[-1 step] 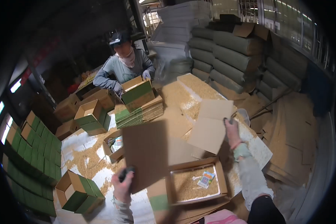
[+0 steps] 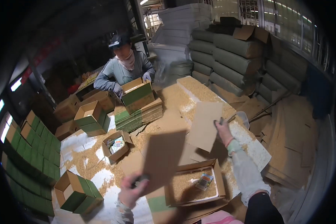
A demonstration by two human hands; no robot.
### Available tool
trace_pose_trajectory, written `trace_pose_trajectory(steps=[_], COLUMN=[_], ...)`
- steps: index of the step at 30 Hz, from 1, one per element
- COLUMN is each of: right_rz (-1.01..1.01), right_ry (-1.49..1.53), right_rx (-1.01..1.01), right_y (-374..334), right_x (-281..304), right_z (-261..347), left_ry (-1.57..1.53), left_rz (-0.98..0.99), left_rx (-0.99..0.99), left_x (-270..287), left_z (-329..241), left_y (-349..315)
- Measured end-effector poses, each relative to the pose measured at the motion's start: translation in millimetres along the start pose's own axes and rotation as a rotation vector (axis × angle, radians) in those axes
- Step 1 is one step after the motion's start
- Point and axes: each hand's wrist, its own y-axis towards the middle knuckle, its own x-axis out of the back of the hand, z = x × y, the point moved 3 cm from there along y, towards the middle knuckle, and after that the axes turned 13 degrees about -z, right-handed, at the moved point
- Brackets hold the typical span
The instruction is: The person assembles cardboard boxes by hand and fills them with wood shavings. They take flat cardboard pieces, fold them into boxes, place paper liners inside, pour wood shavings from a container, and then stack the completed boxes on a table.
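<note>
My left hand (image 2: 132, 191) grips the lower edge of a plain brown cardboard sheet (image 2: 164, 155), which stands tilted and partly covers the open box's left side. In my right hand (image 2: 224, 133) is the right edge of a second cardboard sheet (image 2: 205, 125), raised over the table beyond the box. Dark coverings show on the fingertips of both hands. Right below them, an open cardboard box (image 2: 221, 183) holds a white-rimmed layer of tan, sawdust-like filling (image 2: 184, 183). A small printed packet (image 2: 205, 182) lies on that filling, partly in shadow.
A small carton (image 2: 127, 139) with printed packets and a green-brown open box (image 2: 69, 192) stand to the left. Across the white table (image 2: 263, 151), a co-worker (image 2: 125, 69) handles a box (image 2: 138, 96) over stacked flat cartons (image 2: 128, 121). Wrapped bales (image 2: 233, 59) rise behind.
My left hand has moved right with its sheet, nearer the open box, uncovering the small carton. My right hand has shifted left with the other sheet, whose visible face now looks narrower.
</note>
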Motion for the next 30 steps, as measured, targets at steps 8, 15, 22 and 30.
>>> trace_pose_trajectory(steps=[8,15,22,30], right_rz=[0.218,0.441,0.408,0.782], right_ry=[0.131,0.066,0.158,0.422], right_rx=[-0.023,-0.167,-0.577,-0.913], right_y=[-70,-127,-149,-161], right_x=[36,98,100,99], right_z=[9,-15,-90,-91], left_ry=[0.446,0.509,0.327,-0.341], left_rz=[0.498,0.559,0.978,0.087], left_rx=[-0.877,-1.035,-0.758,0.487], left_x=[-138,-163,-195,-81], left_z=[71,47,110,133], left_y=[-64,-33,-37,0])
